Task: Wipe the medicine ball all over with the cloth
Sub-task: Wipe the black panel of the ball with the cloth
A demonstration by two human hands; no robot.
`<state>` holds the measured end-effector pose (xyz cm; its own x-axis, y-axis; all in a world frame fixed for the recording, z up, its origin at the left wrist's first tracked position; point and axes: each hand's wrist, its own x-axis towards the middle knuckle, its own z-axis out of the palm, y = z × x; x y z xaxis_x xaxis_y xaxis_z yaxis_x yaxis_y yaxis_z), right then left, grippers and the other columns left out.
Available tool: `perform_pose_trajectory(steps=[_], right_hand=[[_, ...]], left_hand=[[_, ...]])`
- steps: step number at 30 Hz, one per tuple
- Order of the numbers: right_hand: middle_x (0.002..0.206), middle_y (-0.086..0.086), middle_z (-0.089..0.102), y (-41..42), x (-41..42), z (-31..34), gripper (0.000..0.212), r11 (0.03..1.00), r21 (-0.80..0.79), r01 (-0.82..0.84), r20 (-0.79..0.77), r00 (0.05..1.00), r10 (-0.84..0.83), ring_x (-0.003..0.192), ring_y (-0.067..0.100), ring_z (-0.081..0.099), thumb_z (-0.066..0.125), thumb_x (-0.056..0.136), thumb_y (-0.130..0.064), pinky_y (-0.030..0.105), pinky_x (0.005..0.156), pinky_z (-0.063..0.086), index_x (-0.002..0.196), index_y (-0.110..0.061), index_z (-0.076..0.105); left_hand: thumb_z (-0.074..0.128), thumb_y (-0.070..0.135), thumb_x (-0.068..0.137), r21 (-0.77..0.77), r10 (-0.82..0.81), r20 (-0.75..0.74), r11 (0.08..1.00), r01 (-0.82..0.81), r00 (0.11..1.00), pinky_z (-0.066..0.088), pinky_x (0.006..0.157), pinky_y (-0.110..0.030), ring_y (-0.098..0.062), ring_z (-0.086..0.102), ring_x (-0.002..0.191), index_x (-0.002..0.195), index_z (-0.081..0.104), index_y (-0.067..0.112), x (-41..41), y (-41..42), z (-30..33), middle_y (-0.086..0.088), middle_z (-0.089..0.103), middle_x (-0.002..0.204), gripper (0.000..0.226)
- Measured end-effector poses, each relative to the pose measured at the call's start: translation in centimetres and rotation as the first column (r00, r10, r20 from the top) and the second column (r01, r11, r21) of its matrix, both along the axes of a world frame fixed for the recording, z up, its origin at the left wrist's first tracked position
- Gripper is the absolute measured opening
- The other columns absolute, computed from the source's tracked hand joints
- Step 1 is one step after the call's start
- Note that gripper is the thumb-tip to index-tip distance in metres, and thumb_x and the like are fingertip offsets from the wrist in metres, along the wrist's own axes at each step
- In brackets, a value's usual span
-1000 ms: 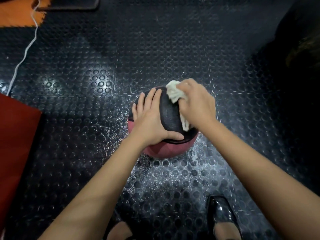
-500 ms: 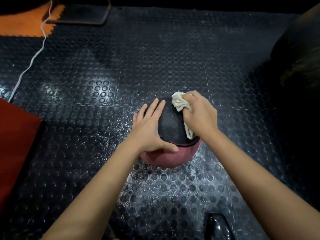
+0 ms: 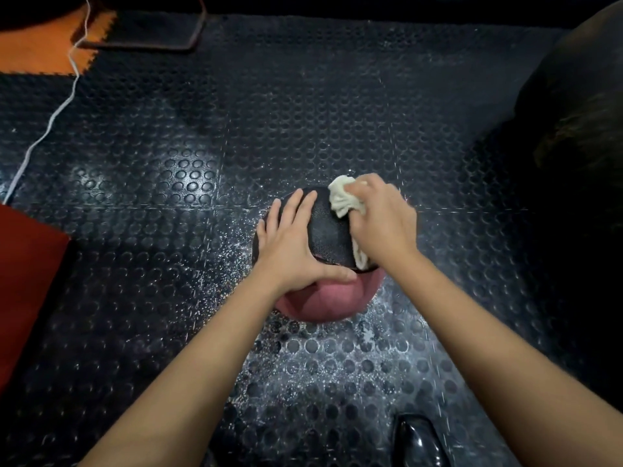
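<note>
The medicine ball [image 3: 328,230] sits on the studded black floor mat [image 3: 168,281], black half up, pink half facing the person. Compared with half a second ago, little has moved: the left hand [image 3: 290,246] is still spread flat over the ball's left side, fingers straight, thumb stretched along the seam between black and pink. The right hand [image 3: 382,224] has slid a touch up the right side, and the cloth [image 3: 344,197] now bunches higher against the far top edge of the ball. That hand's fingers curl tightly round the pale cloth, pressing it onto the black surface, with a strip of it trailing down beneath the palm.

White specks dust the mat around the ball, thickest on the near side.

The ball's right flank is hidden behind the right hand and wrist, and its underside cannot be seen. A glossy black shoe [image 3: 419,441] is cut off at the bottom edge. At far right a large dark rounded shape [image 3: 573,112] is too shadowed to identify. A white cord [image 3: 50,119] runs off the left edge.
</note>
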<state>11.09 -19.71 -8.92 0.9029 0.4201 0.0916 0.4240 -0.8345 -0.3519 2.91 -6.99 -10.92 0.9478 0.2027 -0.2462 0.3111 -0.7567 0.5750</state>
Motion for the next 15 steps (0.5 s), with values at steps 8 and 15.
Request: perform_pose_trajectory(steps=[8,15], right_hand=[[0.122,-0.007,0.057,-1.3,-0.4,-1.0,0.030,0.984,0.148,0.101,-0.059,0.994,-0.094,0.104,0.025,0.055,0.049,0.086,-0.011,0.033,0.073,0.038,0.108,-0.024,0.065],[0.125,-0.010,0.054,-0.9,0.4,-0.8,0.034,0.990,0.127,0.065,-0.043,0.997,-0.060,0.105,0.022,0.052,0.048,0.087,-0.012,0.031,0.073,0.034,0.114,-0.027,0.063]], left_hand=[[0.084,0.065,0.047,-0.019,-0.052,0.005,0.998,0.052,0.999,-0.006,0.119,-0.052,-0.020,-0.017,0.148,0.155,-0.003,0.032,-0.8,0.1,-0.1,0.013,-0.013,0.161,0.143],[0.086,0.062,0.045,-0.006,-0.071,-0.006,0.997,0.071,0.997,-0.004,0.119,-0.055,-0.023,-0.016,0.148,0.155,-0.004,0.030,-0.2,0.2,0.0,0.012,-0.012,0.162,0.146]])
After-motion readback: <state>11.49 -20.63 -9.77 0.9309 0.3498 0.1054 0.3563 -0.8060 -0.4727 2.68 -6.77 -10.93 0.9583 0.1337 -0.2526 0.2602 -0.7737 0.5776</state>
